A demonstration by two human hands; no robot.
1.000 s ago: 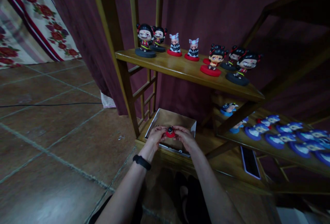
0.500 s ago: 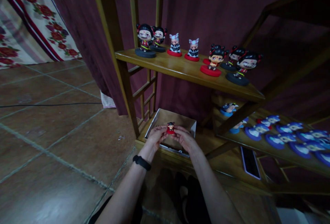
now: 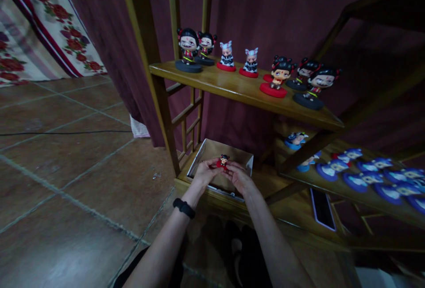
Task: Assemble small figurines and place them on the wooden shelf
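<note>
Between my two hands is a small figurine (image 3: 224, 160) with black hair buns and a red round base. My left hand (image 3: 206, 172) grips the base from the left, fingers closed on its edge. From the right, my right hand (image 3: 238, 175) pinches the same base. Both hands are above an open cardboard box (image 3: 245, 157) with white outer walls, which sits on the low shelf. The box's inside is partly hidden by my hands.
Above, a wooden shelf (image 3: 229, 82) carries several figurines, among them a black-haired one (image 3: 188, 47) at its left end. Blue-based figurines (image 3: 332, 168) stand on a lower shelf at right. A phone (image 3: 322, 209) lies below them. A shelf post (image 3: 159, 102) rises left of the box.
The figurine has tilted and shifted slightly to the right and up in my hands. Both hands still hold it over the box; the view has moved a little.
</note>
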